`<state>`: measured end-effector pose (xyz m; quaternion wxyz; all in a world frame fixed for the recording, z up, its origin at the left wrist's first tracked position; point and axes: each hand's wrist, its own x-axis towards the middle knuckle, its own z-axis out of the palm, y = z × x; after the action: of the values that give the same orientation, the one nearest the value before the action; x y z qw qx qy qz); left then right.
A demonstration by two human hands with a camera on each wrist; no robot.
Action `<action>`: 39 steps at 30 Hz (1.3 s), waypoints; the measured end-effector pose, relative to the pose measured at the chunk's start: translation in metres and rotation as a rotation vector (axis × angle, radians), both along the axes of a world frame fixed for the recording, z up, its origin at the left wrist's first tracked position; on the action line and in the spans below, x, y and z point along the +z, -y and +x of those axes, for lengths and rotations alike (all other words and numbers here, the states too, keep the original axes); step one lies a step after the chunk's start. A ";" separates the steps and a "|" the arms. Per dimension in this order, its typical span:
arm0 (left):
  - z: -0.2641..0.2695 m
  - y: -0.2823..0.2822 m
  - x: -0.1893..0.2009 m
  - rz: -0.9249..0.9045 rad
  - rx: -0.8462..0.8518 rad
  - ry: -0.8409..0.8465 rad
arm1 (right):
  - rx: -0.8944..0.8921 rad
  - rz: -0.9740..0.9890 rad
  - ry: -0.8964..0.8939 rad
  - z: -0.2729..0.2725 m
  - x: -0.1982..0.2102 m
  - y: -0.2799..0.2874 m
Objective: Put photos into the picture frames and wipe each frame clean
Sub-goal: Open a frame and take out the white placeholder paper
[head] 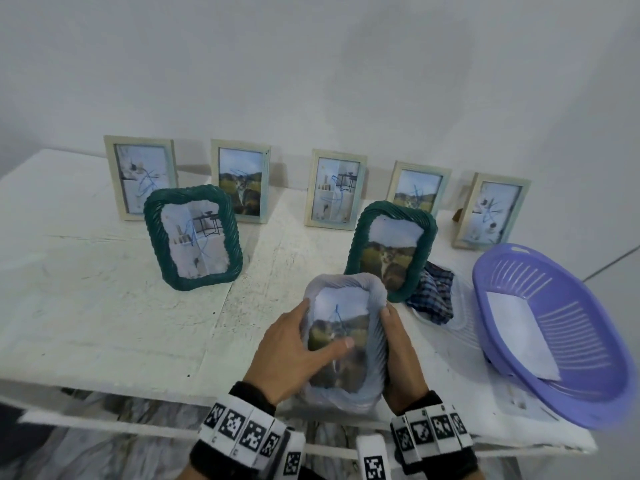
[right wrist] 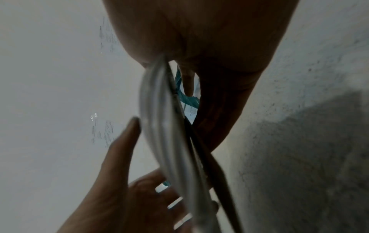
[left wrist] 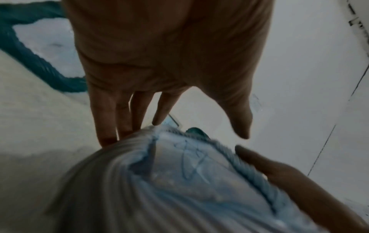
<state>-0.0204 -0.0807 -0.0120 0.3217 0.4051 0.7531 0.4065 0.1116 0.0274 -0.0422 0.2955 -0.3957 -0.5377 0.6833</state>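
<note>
A pale woven picture frame (head: 346, 283) stands tilted at the table's front edge, held between both hands. It holds a landscape photo, and a blue scribble marks its glass (head: 337, 315). My left hand (head: 311, 341) grips its left side, fingers behind and thumb (head: 341, 344) lying across the glass. My right hand (head: 394, 341) grips the right side with its thumb on the rim. The left wrist view shows the frame (left wrist: 179, 181) under my left fingers (left wrist: 107, 126). In the right wrist view the frame (right wrist: 169, 141) appears edge-on.
Two green woven frames (head: 192, 237) (head: 391, 247) with photos stand mid-table. Several pale wooden frames (head: 336, 188) line the wall behind. A checked cloth (head: 433, 292) lies in a clear tray at right, beside a purple basket (head: 588, 341) holding white paper (head: 519, 337).
</note>
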 end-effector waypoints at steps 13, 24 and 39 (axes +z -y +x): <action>0.001 -0.010 -0.007 0.152 0.083 0.570 | 0.013 -0.166 0.017 -0.008 -0.012 0.009; -0.042 0.015 -0.072 0.064 0.210 0.065 | 0.047 0.581 0.616 0.021 -0.047 -0.002; -0.047 0.021 -0.101 0.125 0.157 -0.319 | 0.355 1.079 0.848 0.007 -0.039 -0.025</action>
<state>-0.0669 -0.1019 -0.1125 0.1396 0.4236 0.7972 0.4070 0.1182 0.0526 -0.0810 0.0998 -0.3323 -0.9264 0.1464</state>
